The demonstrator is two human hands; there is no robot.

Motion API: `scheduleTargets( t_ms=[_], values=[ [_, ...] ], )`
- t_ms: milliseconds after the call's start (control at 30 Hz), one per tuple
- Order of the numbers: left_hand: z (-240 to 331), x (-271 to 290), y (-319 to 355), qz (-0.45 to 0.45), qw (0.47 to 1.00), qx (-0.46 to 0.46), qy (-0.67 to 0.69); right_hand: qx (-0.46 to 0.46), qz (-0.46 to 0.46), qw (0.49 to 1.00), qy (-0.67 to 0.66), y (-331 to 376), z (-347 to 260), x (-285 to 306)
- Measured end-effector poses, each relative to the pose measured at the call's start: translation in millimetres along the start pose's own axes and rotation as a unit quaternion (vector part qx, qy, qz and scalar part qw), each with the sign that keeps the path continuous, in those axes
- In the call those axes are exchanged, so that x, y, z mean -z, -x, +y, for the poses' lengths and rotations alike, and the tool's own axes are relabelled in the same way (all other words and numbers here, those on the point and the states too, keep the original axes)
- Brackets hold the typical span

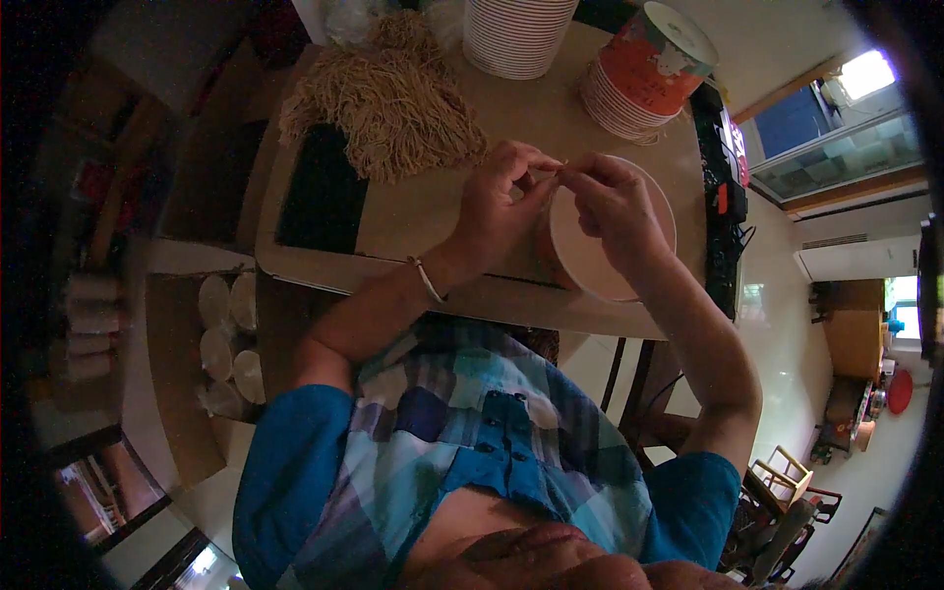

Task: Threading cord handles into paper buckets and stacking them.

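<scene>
Both of my hands meet in a pinch at the far left part of the rim of a round paper bucket (602, 267) with a pale inside. My left hand (495, 208) comes in beside the bucket, thumb and index finger pressed together. Over the opening reaches my right hand (621, 208), its fingertips closed against those of the left. A tiny pale bit shows between the fingertips, too small to make out. Beyond my left hand lies a big loose heap of tan cords (393, 103).
A tall stack of white buckets (518, 37) stands at the back. To its right is a stack of red and green printed buckets (657, 71). Dark gear with cables (726, 197) lines the table's right edge. A cardboard box (177, 383) with white rolls sits at lower left.
</scene>
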State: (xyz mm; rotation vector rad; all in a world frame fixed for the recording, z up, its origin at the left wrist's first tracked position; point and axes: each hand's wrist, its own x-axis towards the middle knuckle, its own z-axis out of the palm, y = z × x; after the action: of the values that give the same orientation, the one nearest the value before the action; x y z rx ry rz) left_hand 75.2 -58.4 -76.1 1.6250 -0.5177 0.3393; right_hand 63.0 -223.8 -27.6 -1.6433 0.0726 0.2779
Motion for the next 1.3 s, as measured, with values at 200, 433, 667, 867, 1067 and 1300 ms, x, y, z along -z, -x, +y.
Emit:
scheduleTargets(
  t_ms=[200, 433, 667, 867, 1067, 1300],
  values=[
    [-1.5, -1.0, -0.9, 0.024, 0.997, -0.057, -0.043, -0.003, -0.005, 1.0, -0.016, 1.4, 1.3, -0.2],
    [2.1, 1.6, -4.3, -0.006, 0.999, -0.015, -0.044, 0.014, 0.038, 0.999, 0.034, 3.9, -0.6, -4.7],
    [6.8, 3.8, -6.1, -0.025, 0.997, -0.012, -0.074, 0.004, 0.066, 0.993, 0.097, 7.6, -7.2, -10.2],
    [4.3, 5.6, -7.0, -0.01, 0.994, -0.076, -0.084, 0.083, 0.073, 0.986, 0.129, 3.4, 3.6, -8.8],
    [6.4, 9.2, -10.5, -0.037, 0.991, -0.074, -0.107, 0.11, 0.075, 0.979, 0.153, 0.9, 7.7, -6.3],
    [6.7, 4.8, -8.6, -0.032, 0.995, -0.023, -0.088, 0.061, 0.072, 0.989, 0.116, 5.1, 0.3, -7.9]
  ],
)
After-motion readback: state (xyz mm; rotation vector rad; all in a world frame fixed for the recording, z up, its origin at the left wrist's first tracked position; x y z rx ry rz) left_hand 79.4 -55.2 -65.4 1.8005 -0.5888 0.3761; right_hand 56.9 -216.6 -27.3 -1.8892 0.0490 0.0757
